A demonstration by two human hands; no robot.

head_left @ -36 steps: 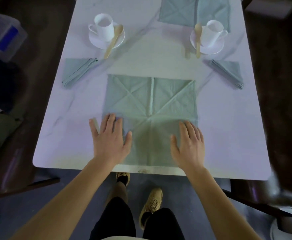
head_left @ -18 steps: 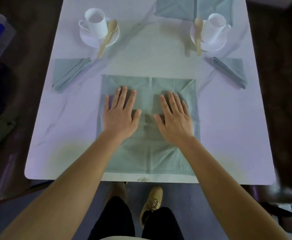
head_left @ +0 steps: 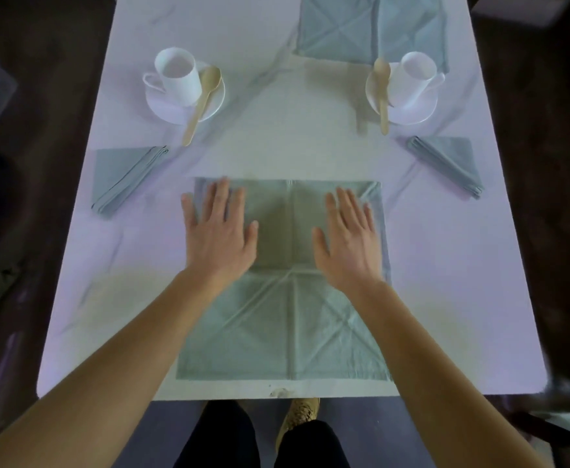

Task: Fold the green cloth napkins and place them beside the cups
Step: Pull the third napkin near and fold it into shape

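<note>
Progress: left folded napkin (head_left: 121, 177) sits near the left cup (head_left: 178, 76) and right folded napkin (head_left: 449, 163) near the right cup (head_left: 412, 79). Two left, I'd say. The open napkin (head_left: 283, 325) lies flat at the near middle of the worktop (head_left: 276, 136); the far napkin (head_left: 351, 28) is spread behind the right cup. Left hand (head_left: 217, 231) and right hand (head_left: 347, 241) are flat with fingers straight, pressing the open napkin's far half and gripping nothing. Its near hem is just inside the worktop edge. Bare room both sides and toward the cups.

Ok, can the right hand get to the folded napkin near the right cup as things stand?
Probably yes: the right hand lies flat and empty on the open napkin, and only bare tabletop separates it from the folded napkin.
</note>
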